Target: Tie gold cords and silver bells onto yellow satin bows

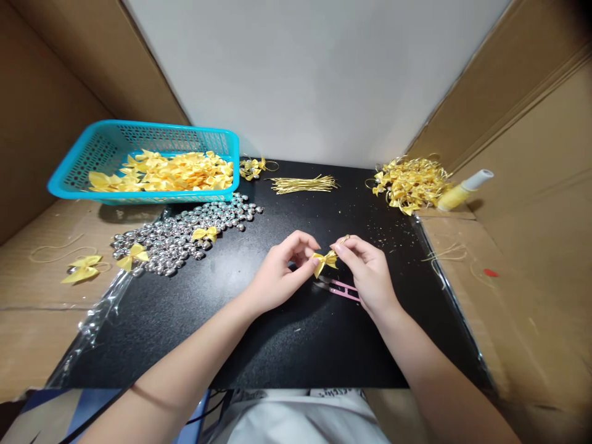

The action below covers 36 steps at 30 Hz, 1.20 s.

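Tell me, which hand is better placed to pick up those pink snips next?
Probably the right hand: the pink snips lie handle-end beside it; the left hand is farther from that end. Both are busy, though: left pinches the yellow bow, right its gold cord.

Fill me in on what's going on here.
A person's left hand holds a yellow bow while the right hand pinches gold cord at its side, near pink snips. Other bows lie in a blue basket, silver beads are spread in front of it, and gold strands lie beyond the hands.
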Tool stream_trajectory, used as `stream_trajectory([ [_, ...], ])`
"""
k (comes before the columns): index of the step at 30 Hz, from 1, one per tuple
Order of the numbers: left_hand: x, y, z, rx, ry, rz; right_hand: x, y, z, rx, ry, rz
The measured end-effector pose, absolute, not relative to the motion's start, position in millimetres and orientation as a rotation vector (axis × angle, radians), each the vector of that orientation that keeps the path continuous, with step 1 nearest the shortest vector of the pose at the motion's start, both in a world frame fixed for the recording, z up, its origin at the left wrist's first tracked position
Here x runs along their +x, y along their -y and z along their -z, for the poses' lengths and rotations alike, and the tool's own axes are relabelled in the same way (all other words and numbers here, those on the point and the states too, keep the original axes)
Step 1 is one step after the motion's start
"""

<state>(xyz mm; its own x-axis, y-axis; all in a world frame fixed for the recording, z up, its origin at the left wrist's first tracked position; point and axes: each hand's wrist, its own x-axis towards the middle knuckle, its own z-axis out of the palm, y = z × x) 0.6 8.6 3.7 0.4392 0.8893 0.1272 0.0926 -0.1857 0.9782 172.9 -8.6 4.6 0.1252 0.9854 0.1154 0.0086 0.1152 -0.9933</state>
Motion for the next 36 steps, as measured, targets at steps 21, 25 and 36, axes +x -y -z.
stream_trajectory([
  [21,2.9,-10.3,-5.1,1.816,-0.979,-0.815,173.4,12.8,-2.8,-1.214,1.456,-0.927],
  [25,3.6,-9.5,-6.6,1.765,-0.997,-0.8,175.1,11.4,-0.1,-1.199,1.415,-0.95],
  [36,4.5,-7.2,-4.2,1.62,-0.989,-0.825,175.6,11.1,2.4,-1.235,1.448,-0.86],
])
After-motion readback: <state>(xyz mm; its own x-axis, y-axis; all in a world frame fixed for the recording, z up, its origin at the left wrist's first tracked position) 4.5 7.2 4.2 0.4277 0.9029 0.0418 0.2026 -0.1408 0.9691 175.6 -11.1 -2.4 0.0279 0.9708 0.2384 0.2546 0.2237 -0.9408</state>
